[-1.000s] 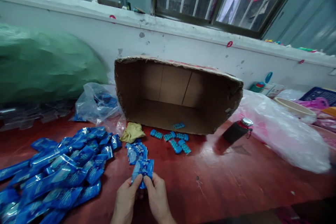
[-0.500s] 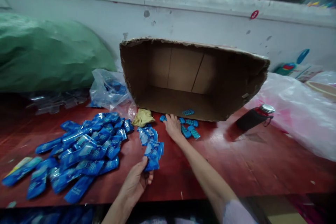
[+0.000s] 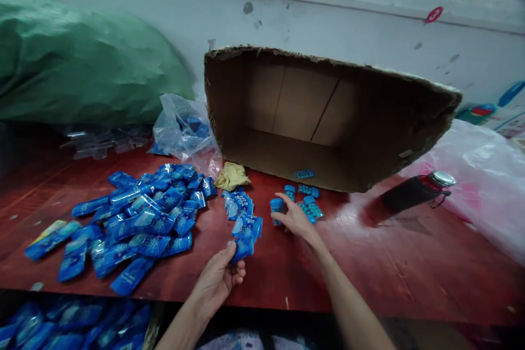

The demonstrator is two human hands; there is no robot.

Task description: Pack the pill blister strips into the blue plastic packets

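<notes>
My left hand [image 3: 219, 279] pinches a flat blue printed sachet [image 3: 245, 249] between thumb and fingers, at the near end of a row of overlapping sachets [image 3: 239, 205]. To its right, my right hand [image 3: 298, 220] has its thumb and index finger around a small blue case with a rounded cap [image 3: 277, 206], just over the red table. Several similar blue cases [image 3: 308, 190] lie beyond and beside the right hand. At the left spreads a heap of filled blue pouches [image 3: 151, 213].
An open cardboard box [image 3: 328, 172] lies on its side at the back, a blue case inside it. A yellow cloth [image 3: 232, 176] and a clear plastic bag [image 3: 176, 131] are left of it. A dark bottle [image 3: 404, 192] stands right. A green sack [image 3: 90, 65] rests behind the heap.
My right hand has drawn one small blue case away from the box, towards me. My left hand still grips the sachet. The view has shifted, so the scene sits further right.
</notes>
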